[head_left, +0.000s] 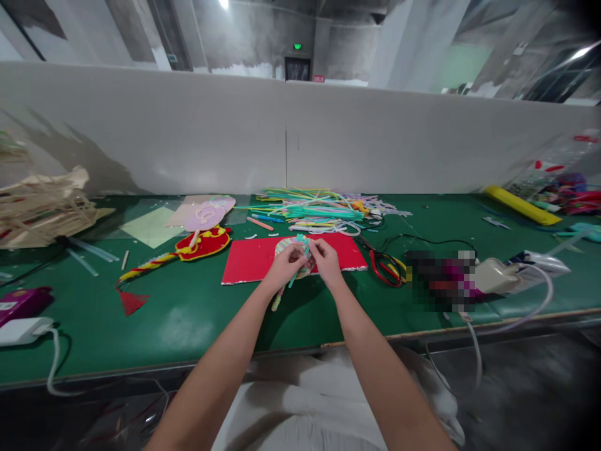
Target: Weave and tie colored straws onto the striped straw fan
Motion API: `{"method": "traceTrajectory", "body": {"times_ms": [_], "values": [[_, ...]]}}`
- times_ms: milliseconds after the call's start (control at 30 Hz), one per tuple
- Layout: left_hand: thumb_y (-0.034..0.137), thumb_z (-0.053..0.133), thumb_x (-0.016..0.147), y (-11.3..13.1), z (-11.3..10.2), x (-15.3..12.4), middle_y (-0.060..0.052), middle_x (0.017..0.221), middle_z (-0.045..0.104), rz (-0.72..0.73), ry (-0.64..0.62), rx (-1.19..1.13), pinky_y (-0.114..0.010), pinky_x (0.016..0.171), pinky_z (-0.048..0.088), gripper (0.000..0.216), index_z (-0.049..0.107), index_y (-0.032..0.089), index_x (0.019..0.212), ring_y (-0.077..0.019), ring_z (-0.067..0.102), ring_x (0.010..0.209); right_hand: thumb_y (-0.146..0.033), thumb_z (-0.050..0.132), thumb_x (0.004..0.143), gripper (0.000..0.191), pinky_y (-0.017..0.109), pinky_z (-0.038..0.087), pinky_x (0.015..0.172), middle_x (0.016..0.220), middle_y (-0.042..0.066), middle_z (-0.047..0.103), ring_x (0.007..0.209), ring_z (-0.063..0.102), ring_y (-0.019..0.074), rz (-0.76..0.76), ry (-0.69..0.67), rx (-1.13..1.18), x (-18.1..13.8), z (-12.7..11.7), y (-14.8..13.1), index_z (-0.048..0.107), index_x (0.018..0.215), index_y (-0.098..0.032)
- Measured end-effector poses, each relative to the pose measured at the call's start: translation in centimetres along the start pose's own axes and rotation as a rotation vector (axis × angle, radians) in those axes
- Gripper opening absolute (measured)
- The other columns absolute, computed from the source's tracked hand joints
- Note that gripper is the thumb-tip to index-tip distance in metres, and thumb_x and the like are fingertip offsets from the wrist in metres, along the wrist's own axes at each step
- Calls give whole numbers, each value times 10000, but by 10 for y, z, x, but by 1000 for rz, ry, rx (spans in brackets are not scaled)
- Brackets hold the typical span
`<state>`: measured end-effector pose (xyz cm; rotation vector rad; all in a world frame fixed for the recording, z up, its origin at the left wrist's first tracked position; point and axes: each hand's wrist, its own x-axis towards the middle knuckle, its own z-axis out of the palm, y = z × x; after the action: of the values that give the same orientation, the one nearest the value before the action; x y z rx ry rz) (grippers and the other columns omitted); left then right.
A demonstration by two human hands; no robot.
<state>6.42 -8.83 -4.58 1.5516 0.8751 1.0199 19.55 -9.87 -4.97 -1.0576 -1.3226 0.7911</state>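
Observation:
My left hand and my right hand meet over a red board, fingers closed in pinches. Between the fingertips is a teal pipe cleaner, bent into a small bunched shape. One teal end slants down below the fingers. Under the hands lies a round, pale striped fan-like piece with a handle pointing toward me; the fingers hide much of it. Just right of the board are red-handled scissors.
Loose pipe cleaners lie in a pile behind the board. To the left are a red-and-yellow fan with a tassel and a lilac fan. A glue gun with cables sits at right. A partition closes off the back.

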Motion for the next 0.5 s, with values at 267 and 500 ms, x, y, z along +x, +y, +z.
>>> {"method": "traceTrajectory", "body": {"times_ms": [267, 500], "values": [[368, 541, 718, 3, -9, -3, 46, 531, 547, -4, -64, 46, -202, 451, 377, 216, 455, 175, 761, -73, 460, 411, -445, 566, 703, 277, 258, 429, 604, 673, 5, 575, 626, 524, 135, 37, -5, 90, 4, -3, -1, 599, 787, -184], [346, 565, 695, 5, -19, -3, -2, 634, 603, 37, 44, 227, -243, 595, 419, 192, 586, 169, 768, -127, 539, 600, -428, 639, 624, 301, 269, 448, 584, 683, 12, 625, 653, 566, 153, 105, 27, 79, 7, -4, 4, 632, 779, -170]]}}
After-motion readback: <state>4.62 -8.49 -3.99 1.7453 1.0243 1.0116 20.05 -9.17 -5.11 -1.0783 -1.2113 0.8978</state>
